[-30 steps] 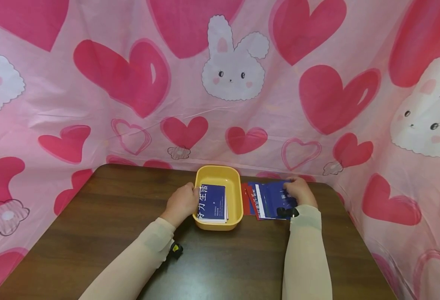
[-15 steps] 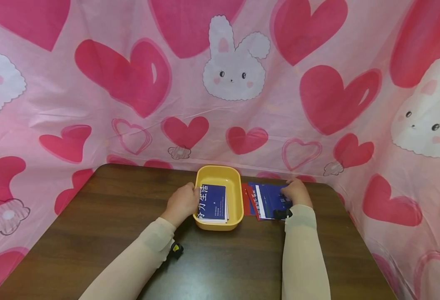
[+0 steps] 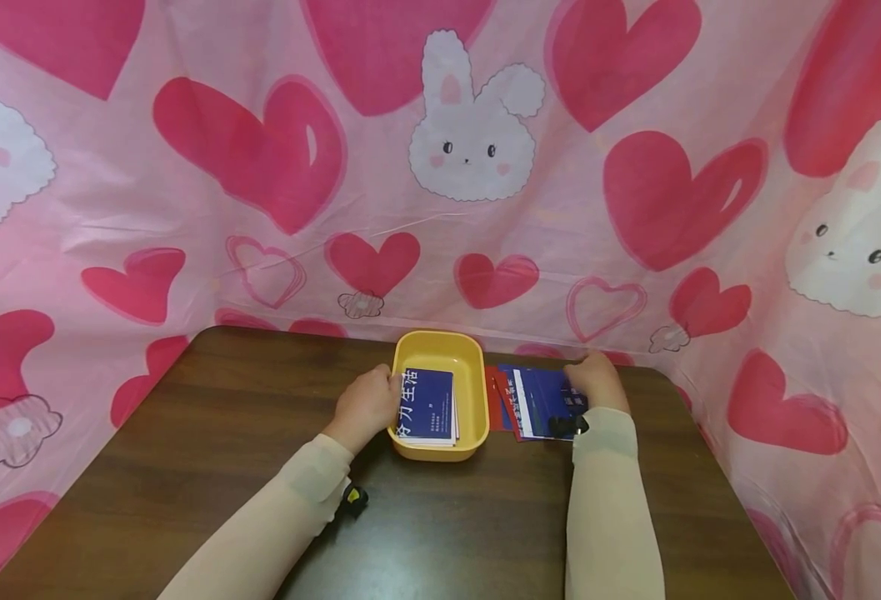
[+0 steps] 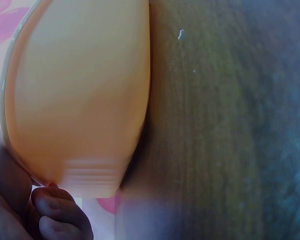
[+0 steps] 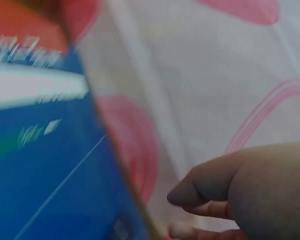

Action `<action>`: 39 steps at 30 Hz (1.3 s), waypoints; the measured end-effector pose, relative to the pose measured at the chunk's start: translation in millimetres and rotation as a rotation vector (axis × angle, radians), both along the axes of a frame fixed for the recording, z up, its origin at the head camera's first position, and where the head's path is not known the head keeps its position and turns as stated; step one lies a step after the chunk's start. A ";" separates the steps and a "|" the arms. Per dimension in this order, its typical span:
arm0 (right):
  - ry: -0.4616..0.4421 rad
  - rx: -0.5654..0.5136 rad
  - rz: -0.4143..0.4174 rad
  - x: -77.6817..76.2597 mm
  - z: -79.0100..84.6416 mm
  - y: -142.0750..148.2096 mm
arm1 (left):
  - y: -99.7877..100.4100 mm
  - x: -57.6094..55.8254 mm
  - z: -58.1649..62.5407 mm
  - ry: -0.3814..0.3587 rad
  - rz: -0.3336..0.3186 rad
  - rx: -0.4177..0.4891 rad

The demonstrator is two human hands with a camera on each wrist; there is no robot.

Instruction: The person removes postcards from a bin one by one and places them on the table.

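A yellow plastic bin [image 3: 473, 446] stands near the table's far edge. My left hand [image 3: 366, 406] grips its left rim, and the left wrist view shows curled fingers [image 4: 62, 212] at the bin's corner. Inside the bin lies a small stack of printed cards, a blue one [image 3: 432, 400] with white Chinese characters on top. To the right, blue and red cards [image 3: 541, 400] lie fanned and overlapping. My right hand [image 3: 598, 383] is over their right end. In the right wrist view its thumb and fingers [image 5: 200, 190] bend loosely with a gap between them, apart from the blue card [image 5: 55, 170].
The brown wooden table [image 3: 260, 467] has a pink curtain [image 3: 365, 208] with hearts and rabbits hanging close behind its far edge and along both sides. A red card [image 3: 494, 408] sits right beside the bin's right wall.
My right hand has shifted slightly left over the fanned cards, its fingers moving at their far right corner. The left hand, bin and card stack stay where they were.
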State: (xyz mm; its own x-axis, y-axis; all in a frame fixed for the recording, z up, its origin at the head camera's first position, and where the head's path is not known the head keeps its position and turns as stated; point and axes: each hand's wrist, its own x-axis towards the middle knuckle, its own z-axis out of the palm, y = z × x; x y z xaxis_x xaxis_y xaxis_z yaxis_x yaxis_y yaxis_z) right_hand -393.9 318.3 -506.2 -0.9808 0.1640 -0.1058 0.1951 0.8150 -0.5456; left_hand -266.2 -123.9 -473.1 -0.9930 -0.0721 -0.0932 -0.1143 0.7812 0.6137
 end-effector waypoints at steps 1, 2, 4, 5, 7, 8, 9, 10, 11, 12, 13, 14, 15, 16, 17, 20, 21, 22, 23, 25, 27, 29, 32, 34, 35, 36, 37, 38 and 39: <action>0.006 -0.024 0.022 7.1 12.2 -7.2 | -0.1 -0.2 -0.1 0.001 0.000 0.000; 0.017 -0.051 0.037 13.8 23.1 -15.3 | -0.1 -0.4 -0.2 0.002 0.000 -0.002; 0.010 -0.111 0.074 28.0 45.6 -33.1 | 0.1 -0.1 -0.4 0.001 0.004 0.000; 0.016 -0.138 0.087 34.4 54.5 -41.5 | -0.1 -0.2 -0.6 0.000 0.003 -0.001; -0.025 -0.197 0.112 51.7 77.3 -61.4 | -0.2 0.2 0.1 0.000 0.001 -0.001; -0.022 -0.211 0.117 55.2 82.1 -68.4 | 0.0 0.4 0.5 0.001 -0.001 -0.001; -0.013 -0.222 0.123 58.2 86.2 -74.7 | 0.0 0.7 0.9 0.000 -0.003 0.000; -0.011 -0.226 0.131 60.2 89.7 -81.2 | 0.0 1.1 1.0 -0.001 -0.004 0.001; -0.009 -0.223 0.142 61.3 92.4 -87.1 | 0.0 1.5 0.9 0.000 -0.005 0.001; -0.005 -0.220 0.149 61.1 93.8 -92.7 | 0.2 2.0 1.2 0.002 -0.004 0.001; 0.010 -0.216 0.163 60.4 94.7 -98.0 | 0.3 2.0 0.8 0.002 -0.004 0.001; 0.024 -0.221 0.173 60.0 95.8 -103.4 | 0.5 2.1 0.4 -0.001 -0.003 0.003; 0.029 -0.230 0.184 59.4 96.7 -108.4 | 0.4 2.3 0.1 -0.002 -0.002 0.003; 0.038 -0.234 0.198 58.7 97.4 -113.7 | 0.4 2.4 0.0 0.000 -0.002 0.001; 0.046 -0.244 0.210 58.2 98.1 -118.9 | 0.3 2.2 -0.2 0.003 -0.002 0.000; 0.059 -0.271 0.250 58.9 101.8 -135.2 | -0.4 1.7 -0.2 0.005 -0.001 0.001; 0.054 -0.275 0.267 59.3 102.7 -140.6 | -0.5 1.4 -0.2 0.006 -0.002 0.001; 0.050 -0.272 0.272 59.7 103.1 -146.2 | -0.6 1.1 -0.3 0.006 -0.003 0.004; 0.043 -0.270 0.273 60.2 103.2 -152.2 | -0.6 0.8 -0.5 0.004 -0.004 0.009; 0.043 -0.280 0.271 61.6 102.5 -164.7 | -0.4 0.4 -0.7 0.003 -0.009 0.012; 0.046 -0.285 0.266 62.7 100.0 -178.4 | 0.1 0.1 -0.6 0.005 -0.010 0.009; 0.036 -0.284 0.260 63.2 97.6 -193.1 | 0.1 0.2 -0.6 0.010 -0.009 -0.002; -0.015 -0.245 0.273 62.3 95.4 -212.9 | 0.0 0.2 -0.2 0.011 -0.004 -0.013; -0.056 -0.204 0.281 60.3 94.5 -223.7 | -0.3 0.2 0.2 0.006 -0.004 -0.013; -0.072 -0.187 0.287 59.2 94.1 -228.4 | -0.4 0.4 0.5 0.005 -0.005 -0.014; -0.082 -0.161 0.295 57.9 93.8 -232.6 | -0.2 0.6 0.7 0.001 -0.005 -0.011; -0.085 -0.138 0.302 56.8 93.6 -236.5 | -0.1 0.8 1.0 0.003 -0.007 -0.014; -0.083 -0.110 0.313 55.8 93.0 -240.1 | 0.1 0.8 1.1 0.006 -0.010 -0.019; -0.083 -0.077 0.324 54.7 92.1 -243.3 | 0.4 0.8 1.2 0.008 -0.011 -0.021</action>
State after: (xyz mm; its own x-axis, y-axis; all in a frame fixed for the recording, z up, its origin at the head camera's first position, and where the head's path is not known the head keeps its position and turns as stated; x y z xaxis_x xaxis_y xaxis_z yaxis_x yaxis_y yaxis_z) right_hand -339.2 74.9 -414.1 -0.9681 -0.1661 -0.1877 -0.0207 0.7992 -0.6007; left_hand -265.3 -123.5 -471.9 -0.9944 -0.0633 -0.0842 -0.1013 0.7951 0.5980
